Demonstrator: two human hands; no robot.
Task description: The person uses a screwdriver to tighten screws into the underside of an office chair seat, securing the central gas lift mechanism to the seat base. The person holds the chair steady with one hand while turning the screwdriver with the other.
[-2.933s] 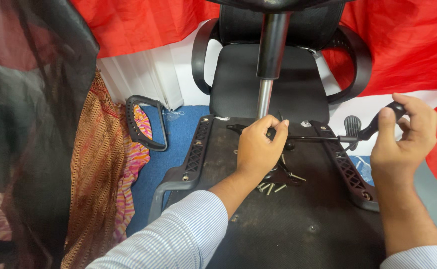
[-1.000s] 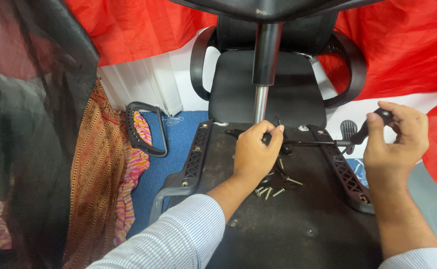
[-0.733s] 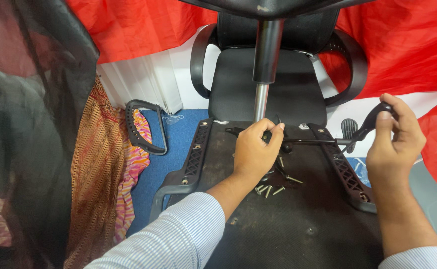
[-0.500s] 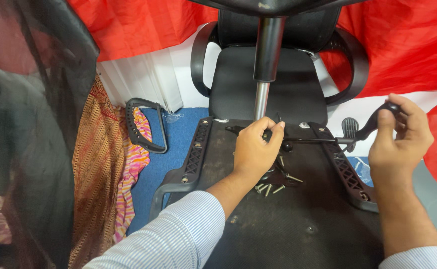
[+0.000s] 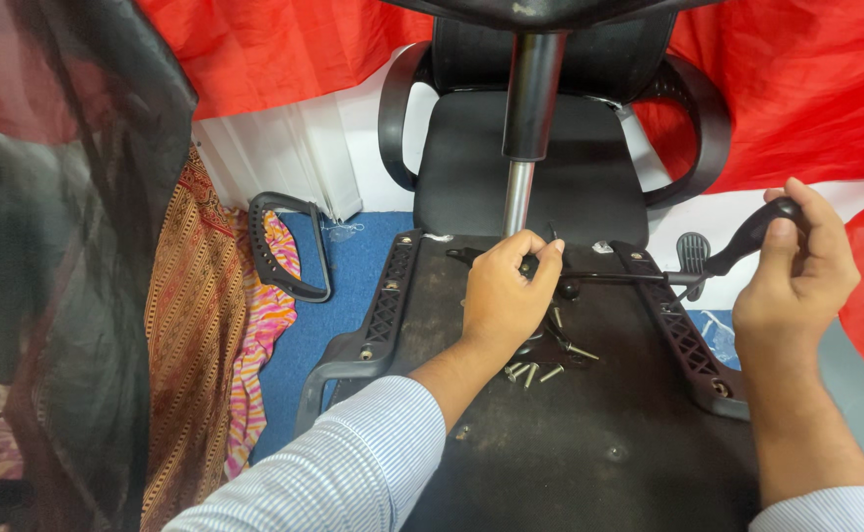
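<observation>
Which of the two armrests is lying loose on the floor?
The black armrest left of the seat base, flat on the blue floor beside the striped cloth. The other armrest is on the chair behind.

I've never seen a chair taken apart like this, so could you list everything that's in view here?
Upturned seat base: one, black, lying in front of the person, with ribbed side brackets.
Lever rod: one, black, across the seat base; its handle is in the right hand.
Screws: several, silver, loose on the base near the left hand.
Office chair: one, black, standing behind.
Gas lift column: one, black and silver, upright in the middle.
Loose armrest: one, black, on the blue floor at left.
Cloth: red, draped behind.
Patterned fabric: brown and pink, left.
Left hand: on the mechanism at the rod's inner end.
Right hand: gripping the handle.
</observation>
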